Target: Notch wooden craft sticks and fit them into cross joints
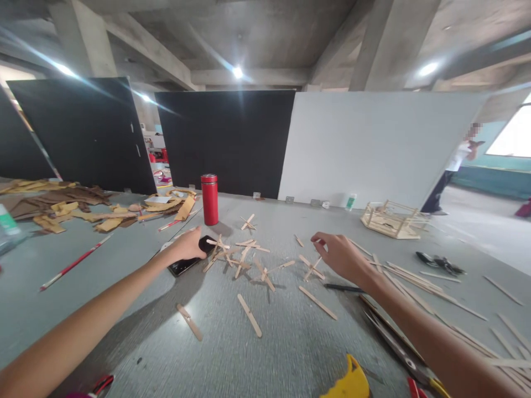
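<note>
My left hand (187, 245) is curled over the far end of a black phone (182, 267) lying on the grey table (257, 354), fingers closed on it. My right hand (341, 255) hovers just above the table with fingers pinched together near a wooden stick (313, 267); what the fingertips hold is too small to tell. Several flat wooden craft sticks (244, 257) lie scattered between the two hands, some glued into crosses.
A red flask (209, 199) stands upright behind the sticks. Cardboard scraps (62, 207) pile up at the left. A wooden stick frame (392, 219) sits at the back right. A black pen (342, 288), long thin sticks (418, 282), scissors (398, 345) and a yellow tool (350, 381) lie at the right. A person stands far right.
</note>
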Available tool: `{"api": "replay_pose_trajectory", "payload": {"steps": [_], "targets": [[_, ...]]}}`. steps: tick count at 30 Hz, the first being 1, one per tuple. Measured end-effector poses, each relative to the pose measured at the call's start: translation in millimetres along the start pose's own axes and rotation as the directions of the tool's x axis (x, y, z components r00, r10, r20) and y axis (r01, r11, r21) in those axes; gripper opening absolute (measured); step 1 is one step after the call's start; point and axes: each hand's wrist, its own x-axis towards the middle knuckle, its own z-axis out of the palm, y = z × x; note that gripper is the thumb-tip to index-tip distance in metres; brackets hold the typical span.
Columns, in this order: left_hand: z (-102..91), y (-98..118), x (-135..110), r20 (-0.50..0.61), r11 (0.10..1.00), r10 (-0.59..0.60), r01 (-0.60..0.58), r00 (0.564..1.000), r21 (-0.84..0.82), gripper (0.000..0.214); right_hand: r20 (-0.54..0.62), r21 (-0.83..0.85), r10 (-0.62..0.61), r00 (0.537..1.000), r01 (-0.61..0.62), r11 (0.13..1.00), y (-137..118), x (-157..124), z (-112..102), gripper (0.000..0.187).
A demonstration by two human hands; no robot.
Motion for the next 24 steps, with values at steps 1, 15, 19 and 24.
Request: {"api": "replay_pose_trajectory", "payload": {"steps": [1,15,19,24], "targets": [[1.7,0.4,-0.3,0.020,1.000,-0.005,0.005,1.000,0.016,0.036,0.003,-0.001,-0.002,1.000,0.002,1.000,0.1,0.2,0.6,0.028],[8.2,-0.5,-3.7,0.150,0.997,-0.010,-0.002,0.989,0.079,0.036,0.003,0.003,-0.049,0.999,0.049,0.999,-9.3,-9.2,-5.8,0.025],[6.4,-2.4,-3.9,0.163,0.996,-0.015,0.000,0.987,0.091,0.036,-0.072,0.045,-0.110,0.991,0.113,0.993,-30.1,-33.8,-15.5,0.020],[6.9,-2.0,-5.5,0.141,0.993,-0.033,0.017,0.989,0.118,0.037,-0.144,0.126,-0.256,0.956,0.274,0.953,-56.6,-106.7,-6.0,0.031]]}}
